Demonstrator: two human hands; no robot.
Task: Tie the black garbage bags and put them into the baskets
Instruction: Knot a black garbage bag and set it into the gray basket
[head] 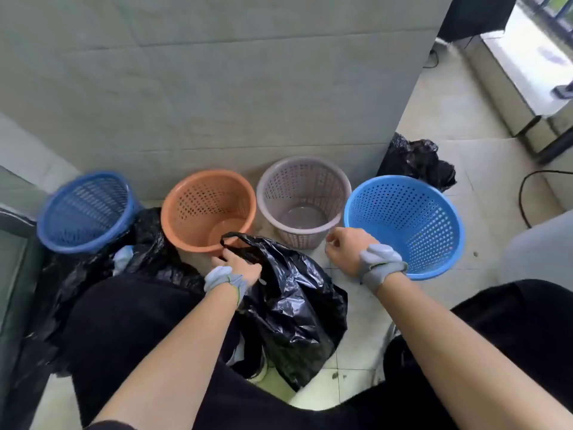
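Note:
A black garbage bag [297, 308] lies on the floor between my knees. My left hand [238, 263] grips its top, and a handle loop sticks up toward the orange basket [207, 209]. My right hand [348, 251] hovers to the right of the bag with its fingers curled and nothing in them. It sits in front of the light-blue basket [403, 225] and the grey basket [304, 197]. A dark-blue basket [86, 209] stands at the far left. All the baskets look empty.
More black bags lie in a heap [93, 274] below the dark-blue basket, and another [415, 159] sits behind the light-blue one. A grey wall [217, 88] rises right behind the baskets. A black cable [524, 197] curls on the tiled floor at the right.

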